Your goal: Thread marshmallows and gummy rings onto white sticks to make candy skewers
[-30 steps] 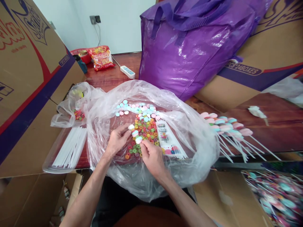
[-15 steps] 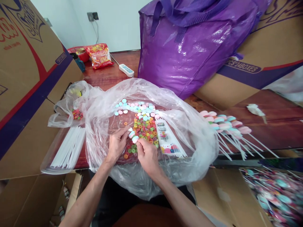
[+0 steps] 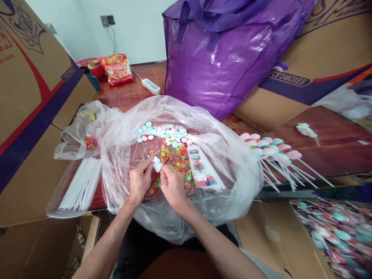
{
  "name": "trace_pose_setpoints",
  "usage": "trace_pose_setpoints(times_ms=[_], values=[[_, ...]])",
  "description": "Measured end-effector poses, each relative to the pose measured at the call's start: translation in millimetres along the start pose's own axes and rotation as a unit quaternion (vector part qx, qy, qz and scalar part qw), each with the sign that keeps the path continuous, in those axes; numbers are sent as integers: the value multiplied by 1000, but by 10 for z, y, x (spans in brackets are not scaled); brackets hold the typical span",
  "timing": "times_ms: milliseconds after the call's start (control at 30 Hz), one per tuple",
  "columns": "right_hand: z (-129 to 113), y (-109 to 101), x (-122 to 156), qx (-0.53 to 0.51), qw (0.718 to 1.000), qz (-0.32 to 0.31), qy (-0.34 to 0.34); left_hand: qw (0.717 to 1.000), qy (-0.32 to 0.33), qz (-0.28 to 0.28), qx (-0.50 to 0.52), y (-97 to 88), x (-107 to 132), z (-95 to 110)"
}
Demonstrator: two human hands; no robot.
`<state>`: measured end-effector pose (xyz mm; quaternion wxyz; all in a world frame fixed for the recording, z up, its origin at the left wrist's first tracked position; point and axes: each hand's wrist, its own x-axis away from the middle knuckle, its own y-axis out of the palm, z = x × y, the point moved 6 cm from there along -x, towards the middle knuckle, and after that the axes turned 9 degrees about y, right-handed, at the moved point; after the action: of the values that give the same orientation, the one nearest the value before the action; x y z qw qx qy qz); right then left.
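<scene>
We see the bare left hand [image 3: 141, 181] and bare right hand [image 3: 174, 186] pinching opposite ends of a short stack of puffy white, pink and pale-blue sweets [image 3: 157, 164] near centre, both ends hidden. At three o'clock from it lie small multicoloured ring-shaped sweets [image 3: 176, 158], partly covered. At four o'clock, a blurred mixed-colour heap of stick sweets [image 3: 338, 234] is cut off.

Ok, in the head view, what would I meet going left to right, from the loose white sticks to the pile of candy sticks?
White sticks → left hand → held candies → right hand → printed packet → pile of candy sticks.
</scene>
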<state>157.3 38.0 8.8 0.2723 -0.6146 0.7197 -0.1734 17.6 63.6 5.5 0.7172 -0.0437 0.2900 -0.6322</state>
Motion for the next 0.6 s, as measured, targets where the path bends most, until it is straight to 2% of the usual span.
trace_pose_setpoints(times_ms=[133, 267, 400, 500, 600], values=[[-22, -28, -24, -13, 1000, -24, -6, 998, -37, 19, 37, -17, -27, -48], [-48, -187, 0, 11, 998, -55, 2, 991, -79, 36, 104, -61, -29, -56], [-37, -378, 133, 20, 998, -66, 0, 993, -97, 31, 59, -117, -6, 16], [60, -553, 220, 21, 999, -40, 6, 992, -113, 3, 62, -49, -25, 54], [201, -908, 246, -1, 1000, 19, 7, 991, -111, -36, 64, 49, -79, 118]])
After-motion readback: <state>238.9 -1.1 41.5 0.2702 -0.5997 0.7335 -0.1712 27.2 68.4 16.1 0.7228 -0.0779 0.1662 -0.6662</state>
